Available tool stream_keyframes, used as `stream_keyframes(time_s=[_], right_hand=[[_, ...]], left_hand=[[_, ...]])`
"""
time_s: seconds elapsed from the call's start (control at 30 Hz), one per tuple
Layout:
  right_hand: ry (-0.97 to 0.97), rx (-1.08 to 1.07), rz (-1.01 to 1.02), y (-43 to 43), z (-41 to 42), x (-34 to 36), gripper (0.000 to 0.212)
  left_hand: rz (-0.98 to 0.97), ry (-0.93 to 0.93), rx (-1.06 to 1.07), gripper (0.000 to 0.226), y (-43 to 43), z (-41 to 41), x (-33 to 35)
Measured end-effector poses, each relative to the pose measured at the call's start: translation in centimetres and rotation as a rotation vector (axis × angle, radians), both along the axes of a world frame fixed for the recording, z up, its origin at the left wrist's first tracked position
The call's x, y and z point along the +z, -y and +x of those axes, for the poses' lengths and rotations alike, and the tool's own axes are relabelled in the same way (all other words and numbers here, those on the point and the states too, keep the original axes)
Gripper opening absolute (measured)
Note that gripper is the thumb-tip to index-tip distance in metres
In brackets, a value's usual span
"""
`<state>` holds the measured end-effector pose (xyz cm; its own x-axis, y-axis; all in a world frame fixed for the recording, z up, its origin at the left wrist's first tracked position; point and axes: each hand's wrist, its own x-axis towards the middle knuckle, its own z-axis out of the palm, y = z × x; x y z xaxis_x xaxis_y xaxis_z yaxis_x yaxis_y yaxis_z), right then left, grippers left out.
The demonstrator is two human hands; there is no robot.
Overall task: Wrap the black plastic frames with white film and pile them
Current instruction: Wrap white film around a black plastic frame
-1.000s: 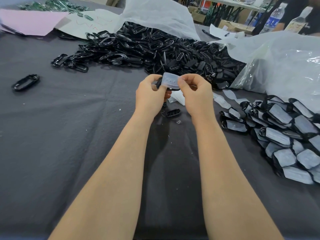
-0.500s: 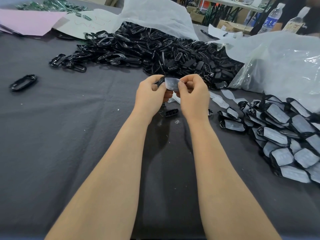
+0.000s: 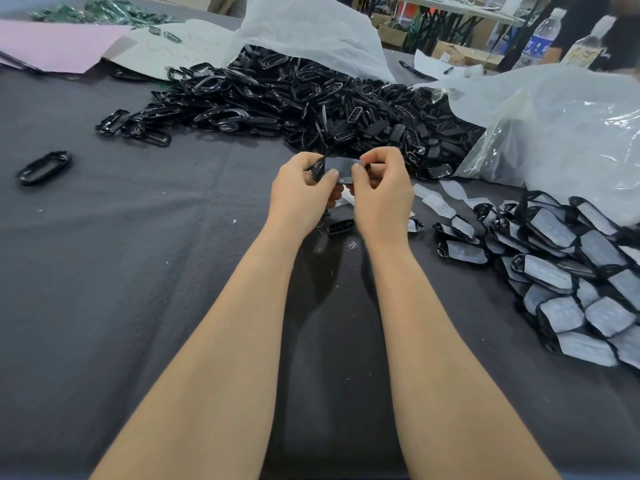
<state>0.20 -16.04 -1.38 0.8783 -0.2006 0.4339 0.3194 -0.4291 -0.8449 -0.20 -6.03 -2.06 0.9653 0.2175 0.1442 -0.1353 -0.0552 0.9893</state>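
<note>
— Black frame (image 3: 318,170) at centre?
— Held aloft, pinched at both ends, translucent white film (image 3: 341,166) laid across its face.
— Bare frames (image 3: 311,102)?
— Heaped, glossy, tangled, far centre.
— Wrapped frames (image 3: 571,271)?
— Piled overlapping at right, film faces up.

1. Tablecloth (image 3: 138,271): dark grey woven cloth, matt, lightly creased.
2. Heap of black frames (image 3: 294,98): hard plastic, glossy, glints along the edges.
3. Held frame (image 3: 337,169): black plastic under thin, semi-clear film.
4. Pile of wrapped frames (image 3: 571,271): white film, dull and frosted.
5. Plastic bag (image 3: 561,126): clear film, shiny, crinkled.
6. Pink sheet (image 3: 59,43): paper, matt, smooth.
</note>
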Motion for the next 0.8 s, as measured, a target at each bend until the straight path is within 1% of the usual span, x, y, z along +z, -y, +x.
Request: stream_keyframes(time_s=[0.07, 0.13, 0.23, 0.3, 0.37, 0.5, 0.63, 0.8], right_hand=[[-0.017, -0.004, 0.033, -0.1, 0.0, -0.1, 0.020], [-0.090, 0.016, 0.144, 0.0, 0.2, 0.0, 0.026], [-0.260, 0.105, 0.426, 0.2, 0.8, 0.2, 0.020], [-0.331, 0.158, 0.523, 0.4, 1.1, 0.2, 0.021], [-0.350, 0.178, 0.566, 0.6, 1.2, 0.1, 0.022], [-0.376, 0.223, 0.591, 0.8, 1.2, 0.1, 0.008], [-0.375, 0.249, 0.592, 0.9, 1.2, 0.1, 0.011], [-0.381, 0.239, 0.603, 0.8, 1.2, 0.1, 0.013]], left_hand=[[0.007, -0.003, 0.019, 0.024, -0.1, 0.1, 0.0], [0.004, 0.003, 0.026, 0.024, -0.1, 0.1, 0.0], [-0.002, 0.013, 0.033, 0.022, -0.1, 0.1, -0.1], [0.008, 0.014, 0.033, 0.021, -0.1, 0.1, -0.1], [0.013, 0.012, 0.031, 0.019, -0.1, 0.1, -0.1], [-0.014, 0.009, 0.026, 0.017, -0.2, 0.1, -0.1], [-0.021, 0.003, 0.031, 0.020, -0.2, 0.0, -0.1], [-0.005, -0.003, 0.030, 0.018, -0.2, 0.1, -0.1]])
